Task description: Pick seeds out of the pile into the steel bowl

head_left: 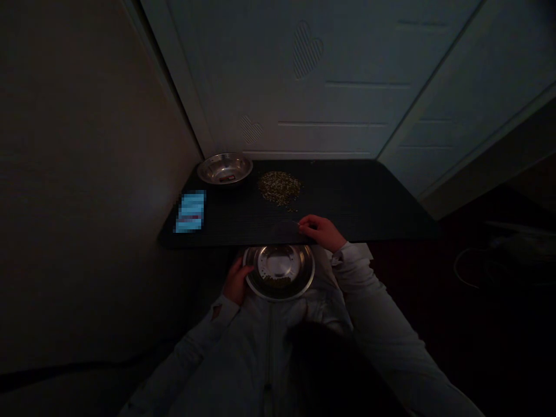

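Observation:
My left hand (237,282) grips the left rim of a shiny metal bowl (307,279), with the thumb over the edge. This bowl sits at my lap, under the table's front edge, and some small greenish grains (278,282) lie in its bottom. Above the front edge of the dark table, my right hand (321,230) is closed, pinching a thin dark flat piece (284,228) that looks like a card; its outline is hard to make out in the dim light. Farther back on the table is a loose pile of mixed small grains (280,187).
A second metal bowl (225,169) with a label inside stands at the table's back left. In front of it lies a phone (190,212) with a lit, blurred screen. The dark table (369,200) meets a white door panel (347,104) behind and a wall (108,174) at left.

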`<state>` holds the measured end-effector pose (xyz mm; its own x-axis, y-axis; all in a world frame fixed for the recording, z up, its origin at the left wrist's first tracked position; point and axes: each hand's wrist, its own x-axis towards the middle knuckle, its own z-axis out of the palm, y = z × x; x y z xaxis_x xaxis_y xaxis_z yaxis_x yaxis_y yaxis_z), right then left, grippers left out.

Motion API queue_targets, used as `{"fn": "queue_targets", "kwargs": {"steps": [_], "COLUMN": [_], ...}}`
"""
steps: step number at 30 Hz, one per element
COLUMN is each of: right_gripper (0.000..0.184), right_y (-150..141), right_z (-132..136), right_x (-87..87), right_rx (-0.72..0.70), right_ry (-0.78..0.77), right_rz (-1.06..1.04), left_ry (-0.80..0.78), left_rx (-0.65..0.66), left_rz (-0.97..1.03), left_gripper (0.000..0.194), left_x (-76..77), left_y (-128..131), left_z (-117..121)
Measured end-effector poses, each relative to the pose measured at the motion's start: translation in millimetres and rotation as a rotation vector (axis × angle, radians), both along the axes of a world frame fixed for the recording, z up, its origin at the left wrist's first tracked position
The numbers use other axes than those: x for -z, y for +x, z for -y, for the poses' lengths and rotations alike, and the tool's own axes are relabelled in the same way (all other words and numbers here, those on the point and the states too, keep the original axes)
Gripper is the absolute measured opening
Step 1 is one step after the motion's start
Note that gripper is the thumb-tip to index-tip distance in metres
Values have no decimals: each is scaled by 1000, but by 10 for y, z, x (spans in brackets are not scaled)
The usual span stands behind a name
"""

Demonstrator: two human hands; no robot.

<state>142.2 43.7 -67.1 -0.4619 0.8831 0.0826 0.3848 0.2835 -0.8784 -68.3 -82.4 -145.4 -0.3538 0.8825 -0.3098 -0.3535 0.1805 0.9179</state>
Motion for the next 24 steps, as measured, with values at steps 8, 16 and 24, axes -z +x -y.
{"fn": "queue_targets", "kwargs": {"steps": [8, 16, 24], "right_gripper": [18, 17, 17], "right_y": [-38, -40, -94], "right_z": [-17, -196, -188], "right_x": [-15, 21, 67], "right_rx": [38, 149, 151], "right_ry": [15, 17, 135], "right_rz": [2, -126, 91], "left_ry": [13, 23, 24], "left_rx": [3, 0, 0], "left_rz": [-7, -14, -29], "left_gripper": [39, 39, 40], "left_x": [8, 18, 24], "left_y": [-2, -4, -10], "left_z": [-1, 2, -8]}}
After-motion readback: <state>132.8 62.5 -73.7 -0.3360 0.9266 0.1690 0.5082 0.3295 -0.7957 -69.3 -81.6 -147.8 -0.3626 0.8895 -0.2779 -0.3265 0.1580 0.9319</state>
